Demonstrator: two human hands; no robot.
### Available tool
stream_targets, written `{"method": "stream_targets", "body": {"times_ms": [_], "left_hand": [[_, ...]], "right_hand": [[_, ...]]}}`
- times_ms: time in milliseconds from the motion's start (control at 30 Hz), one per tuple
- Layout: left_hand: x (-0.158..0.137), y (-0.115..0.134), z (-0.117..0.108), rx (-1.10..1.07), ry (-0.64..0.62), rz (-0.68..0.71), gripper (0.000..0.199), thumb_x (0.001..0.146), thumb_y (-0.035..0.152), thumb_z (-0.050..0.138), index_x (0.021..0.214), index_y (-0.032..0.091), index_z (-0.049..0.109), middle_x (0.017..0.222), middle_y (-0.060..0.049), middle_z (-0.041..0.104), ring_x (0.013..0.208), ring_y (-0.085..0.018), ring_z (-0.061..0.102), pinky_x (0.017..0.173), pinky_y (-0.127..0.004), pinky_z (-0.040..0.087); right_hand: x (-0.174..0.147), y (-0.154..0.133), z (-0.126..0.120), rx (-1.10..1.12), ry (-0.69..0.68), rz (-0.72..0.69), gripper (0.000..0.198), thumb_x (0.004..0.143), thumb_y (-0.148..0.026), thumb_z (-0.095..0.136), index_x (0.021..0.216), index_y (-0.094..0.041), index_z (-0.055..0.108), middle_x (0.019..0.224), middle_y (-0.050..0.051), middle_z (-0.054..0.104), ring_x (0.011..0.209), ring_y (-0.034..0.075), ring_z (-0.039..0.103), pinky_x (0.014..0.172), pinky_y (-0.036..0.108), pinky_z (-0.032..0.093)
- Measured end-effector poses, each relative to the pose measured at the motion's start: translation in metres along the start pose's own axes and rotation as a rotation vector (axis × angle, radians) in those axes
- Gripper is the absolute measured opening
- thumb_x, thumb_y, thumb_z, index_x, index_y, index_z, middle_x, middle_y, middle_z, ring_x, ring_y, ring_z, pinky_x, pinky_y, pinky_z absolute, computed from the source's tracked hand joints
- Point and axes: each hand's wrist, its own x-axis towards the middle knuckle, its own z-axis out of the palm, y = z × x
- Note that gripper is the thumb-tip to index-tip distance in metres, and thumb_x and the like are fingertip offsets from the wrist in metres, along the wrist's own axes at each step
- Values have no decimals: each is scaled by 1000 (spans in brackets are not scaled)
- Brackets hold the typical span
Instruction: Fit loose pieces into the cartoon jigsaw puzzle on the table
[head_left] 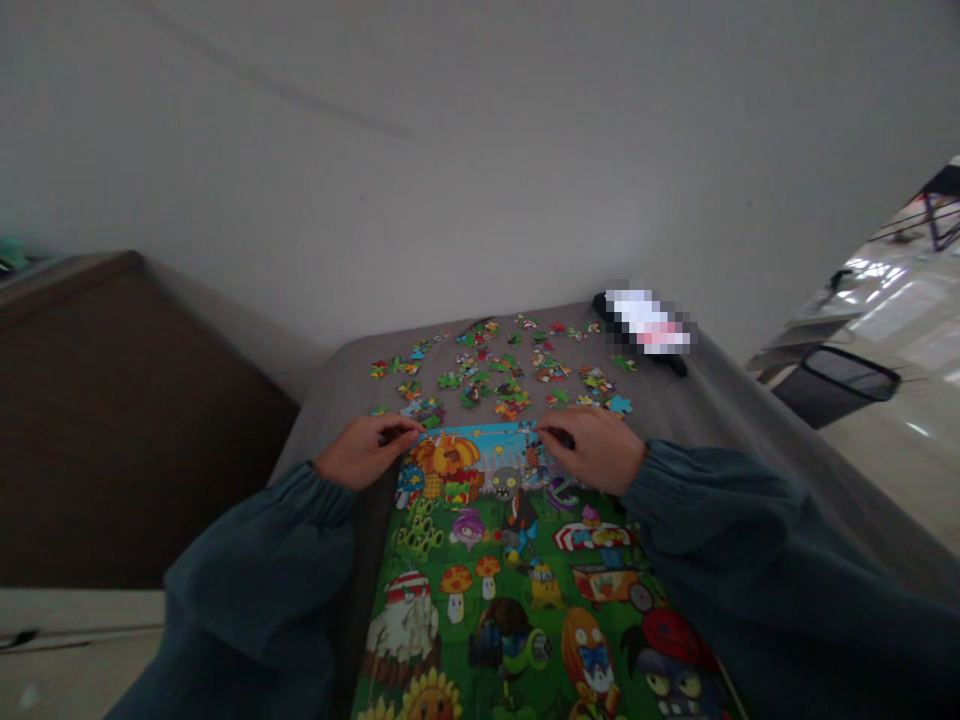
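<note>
A cartoon jigsaw puzzle point(517, 560), with a green field and a blue strip along its far edge, lies in front of me. At its far left corner, my left hand point(371, 448) is closed, thumb and finger pinched on the edge. My right hand point(596, 445) pinches the far edge further right, its fingertips by the blue strip. Whether a separate small piece sits between the right fingertips is too blurred to tell. Just beyond both hands, several loose puzzle pieces point(512, 402) are scattered, among them a light blue piece point(619, 404) near my right knuckles.
Grey cloth point(720, 410) covers the table, which meets a pale wall point(480, 180). A phone with a lit, blurred screen point(646, 322) lies at the far right. A brown piece of furniture point(127, 420) stands left; a dark-framed chair point(840, 385) is on the right.
</note>
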Motion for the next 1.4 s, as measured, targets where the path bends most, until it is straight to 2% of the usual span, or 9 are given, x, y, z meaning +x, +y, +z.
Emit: {"method": "stream_targets", "body": {"times_ms": [300, 367, 533, 667, 867, 1167, 1400], "left_hand": [[0, -6, 5, 36, 23, 50, 40, 85, 54, 51, 89, 20, 72, 80, -4, 68, 67, -18, 59, 63, -29, 47], [-1, -6, 4, 43, 27, 68, 42, 84, 57, 55, 93, 19, 70, 85, -5, 67, 72, -19, 59, 68, -31, 48], [-4, -4, 4, 58, -23, 124, 53, 69, 62, 73, 104, 22, 68, 105, -6, 64, 98, -25, 58, 91, -38, 45], [-4, -6, 7, 76, -34, 120, 49, 72, 61, 72, 104, 24, 68, 109, -6, 60, 108, -28, 53, 99, -42, 38], [-3, -10, 11, 99, 3, 76, 47, 72, 62, 71, 99, 23, 68, 112, -7, 57, 110, -29, 50, 100, -44, 35], [-1, -14, 12, 108, 11, 53, 33, 75, 54, 72, 85, 23, 68, 108, -5, 59, 109, -27, 52, 101, -44, 33], [1, -14, 11, 92, 33, 46, 37, 72, 58, 74, 79, 22, 68, 105, -4, 61, 107, -26, 55, 99, -42, 35]], "right_hand": [[-1, -2, -2, -4, -13, 12, 28, 93, -29, 46, 99, -23, 72, 93, 5, 73, 88, 20, 66, 77, 31, 44], [0, -2, -2, -2, -15, 8, 28, 93, -29, 46, 100, -23, 72, 93, 5, 73, 88, 20, 66, 78, 31, 44], [-1, 1, 1, 2, -20, -9, 29, 93, -29, 45, 102, -22, 72, 95, 5, 74, 90, 20, 66, 81, 32, 45], [-1, 2, 3, 0, -16, -5, 30, 94, -30, 45, 103, -22, 72, 95, 6, 73, 90, 21, 66, 81, 32, 46], [-1, 0, 1, 0, -27, -17, 29, 93, -29, 44, 100, -22, 72, 94, 6, 73, 90, 21, 66, 82, 32, 46], [-1, 0, 0, -2, -35, -21, 28, 94, -29, 44, 99, -22, 71, 93, 6, 73, 88, 19, 65, 80, 31, 45], [-1, -1, 0, -10, -37, -18, 28, 93, -29, 44, 99, -22, 71, 92, 6, 73, 86, 19, 65, 79, 31, 45]]}}
